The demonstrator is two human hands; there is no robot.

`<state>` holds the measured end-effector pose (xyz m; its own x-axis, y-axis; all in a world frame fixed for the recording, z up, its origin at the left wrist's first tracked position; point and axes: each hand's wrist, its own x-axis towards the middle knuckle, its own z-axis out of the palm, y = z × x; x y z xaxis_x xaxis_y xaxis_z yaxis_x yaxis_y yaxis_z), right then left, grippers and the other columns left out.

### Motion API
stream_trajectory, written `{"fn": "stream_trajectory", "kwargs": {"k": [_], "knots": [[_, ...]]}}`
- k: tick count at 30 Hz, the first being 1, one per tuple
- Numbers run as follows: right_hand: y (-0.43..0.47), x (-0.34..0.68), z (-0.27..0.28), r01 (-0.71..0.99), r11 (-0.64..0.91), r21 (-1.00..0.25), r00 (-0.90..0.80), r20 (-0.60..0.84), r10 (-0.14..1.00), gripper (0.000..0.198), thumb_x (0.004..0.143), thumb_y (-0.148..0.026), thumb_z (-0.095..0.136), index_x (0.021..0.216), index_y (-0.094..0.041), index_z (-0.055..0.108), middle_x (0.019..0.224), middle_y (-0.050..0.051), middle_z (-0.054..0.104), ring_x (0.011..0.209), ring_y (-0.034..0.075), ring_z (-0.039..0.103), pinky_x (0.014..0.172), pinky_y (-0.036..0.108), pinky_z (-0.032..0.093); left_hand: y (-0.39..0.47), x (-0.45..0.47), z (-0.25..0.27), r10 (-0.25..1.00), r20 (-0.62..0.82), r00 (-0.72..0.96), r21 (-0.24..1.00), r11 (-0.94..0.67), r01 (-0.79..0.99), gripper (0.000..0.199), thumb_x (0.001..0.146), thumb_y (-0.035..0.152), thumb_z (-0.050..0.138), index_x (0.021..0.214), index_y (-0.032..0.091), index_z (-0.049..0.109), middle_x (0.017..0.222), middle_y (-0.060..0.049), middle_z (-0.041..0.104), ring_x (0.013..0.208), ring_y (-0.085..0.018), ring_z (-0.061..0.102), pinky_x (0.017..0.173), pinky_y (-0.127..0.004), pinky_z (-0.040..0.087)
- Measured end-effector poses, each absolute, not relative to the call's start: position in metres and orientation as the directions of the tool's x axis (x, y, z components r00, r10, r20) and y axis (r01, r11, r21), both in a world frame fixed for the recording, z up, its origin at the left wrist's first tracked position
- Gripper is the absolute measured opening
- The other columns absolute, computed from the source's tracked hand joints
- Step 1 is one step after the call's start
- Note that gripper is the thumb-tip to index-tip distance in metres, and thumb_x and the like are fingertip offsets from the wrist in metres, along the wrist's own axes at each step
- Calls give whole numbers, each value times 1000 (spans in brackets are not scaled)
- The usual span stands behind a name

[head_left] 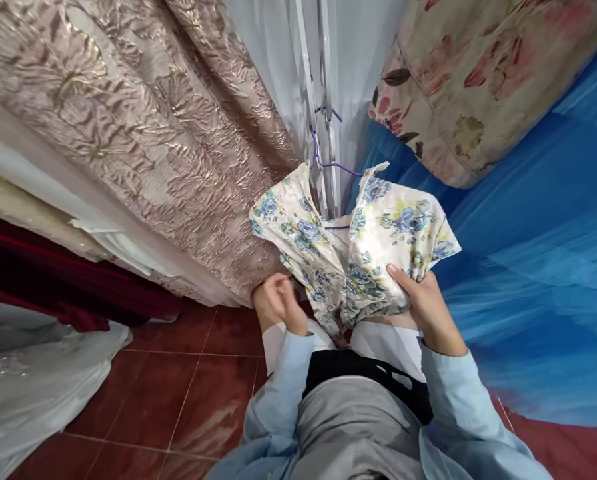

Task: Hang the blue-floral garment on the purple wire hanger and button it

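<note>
A white blouse (378, 260) with blue roses and yellow-green leaves hangs in front of me on a purple hanger (346, 168). The hanger's hook is at a pair of white upright bars. My right hand (436, 310) grips the lower right side of the blouse, thumb on the front and the other fingers hidden behind the cloth. Just left of the blouse is my left hand (284, 303), slightly blurred. Its fingers are curled together, and whatever they may hold cannot be made out. The blouse's front parts in a deep V at the neck.
Pink-gold embossed fabric (143, 147) hangs at the left, near my left hand. At the right hang a blue cloth (528, 287) and a floral cloth (458, 93). Dark red cloth (53, 273) and white plastic-like sheeting (33, 380) are at far left. The floor (178, 387) is red tile.
</note>
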<state>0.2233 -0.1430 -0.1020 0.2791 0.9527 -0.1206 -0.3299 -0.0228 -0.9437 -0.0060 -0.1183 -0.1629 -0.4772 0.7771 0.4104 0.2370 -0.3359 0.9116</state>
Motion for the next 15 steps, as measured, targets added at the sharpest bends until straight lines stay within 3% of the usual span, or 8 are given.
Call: {"fn": "stream_trajectory", "kwargs": {"k": [5, 11, 13, 15], "knots": [[-149, 213, -104, -267, 26, -963, 287, -54, 956, 71, 72, -46, 89, 135, -19, 68, 129, 11, 74, 123, 34, 67, 107, 46, 54, -134, 38, -162, 885, 465, -36, 836, -425, 346, 18, 91, 35, 70, 98, 19, 67, 94, -6, 67, 86, -19, 61, 83, -30, 48], [-148, 220, -110, -146, 18, -989, 288, -25, 957, 64, 77, -50, 83, 130, -16, 68, 126, 14, 74, 116, 33, 70, 104, 47, 53, -120, 52, -150, 895, 442, -68, 869, -408, 278, 17, 92, 28, 63, 78, 18, 63, 76, -3, 63, 73, -15, 56, 72, -27, 45], [-145, 227, -112, 8, 48, -999, 378, 48, 925, 70, 78, -51, 81, 135, -15, 63, 127, 16, 71, 116, 33, 67, 104, 48, 52, -122, 48, -149, 939, 340, -48, 930, -328, 168, 18, 90, 29, 64, 76, 17, 62, 70, -1, 60, 66, -13, 54, 65, -25, 43], [-146, 233, -112, 261, 110, -959, 520, 236, 821, 85, 74, -50, 84, 145, -16, 52, 137, 18, 61, 121, 33, 62, 104, 49, 49, -130, 42, -148, 975, 219, -31, 974, -217, 60, 20, 88, 31, 65, 74, 17, 62, 63, 1, 56, 59, -11, 49, 59, -23, 39]]}}
